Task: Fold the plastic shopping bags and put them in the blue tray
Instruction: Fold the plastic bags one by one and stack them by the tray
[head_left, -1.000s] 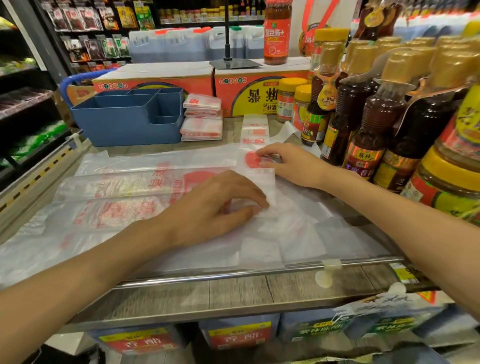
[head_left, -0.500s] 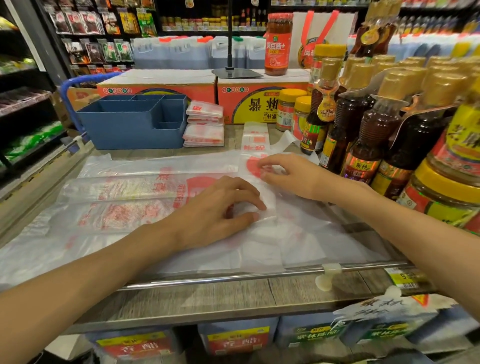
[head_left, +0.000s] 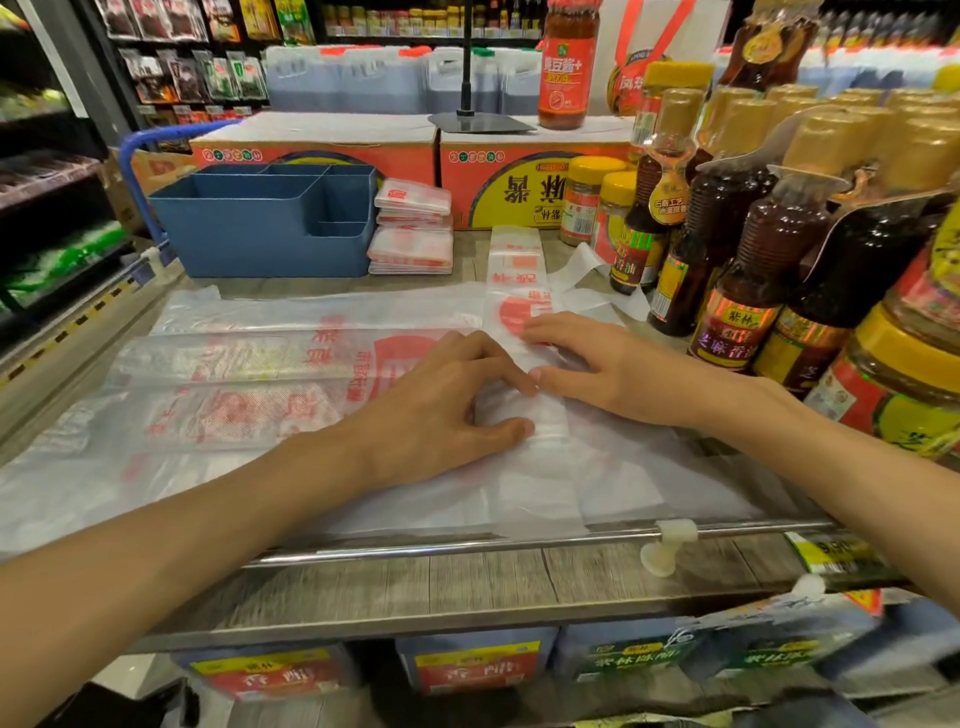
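Slid nearer together since a second ago: left hand (head_left: 447, 410) and right hand (head_left: 613, 364), fingertips now almost meeting over the folded strip of plastic bag (head_left: 524, 312). Left fingers (head_left: 498, 364) curled, thumb tip down on the near end of the strip, forefinger arched above it; whether pinching or only pressing, cannot tell. Right fingers (head_left: 545, 327) straight and together, laid flat on the red print of the strip, thumb tip just beside the left forefinger. Strip running away from the hands toward the cartons, far end lying loose near the jars, handles trailing off right by the bottles. Beneath it, spread flat across the bench (head_left: 467, 577), more unfolded bags (head_left: 249, 384), clear with red lettering. Blue tray (head_left: 260, 234) at the far left of the bench, upright, split into compartments, contents not visible from here. Stack of folded bags (head_left: 413, 228) just beside its right wall, touching or nearly so. Sauce bottles (head_left: 753, 260) crowded along the right edge; red cartons (head_left: 322, 150) behind the tray.
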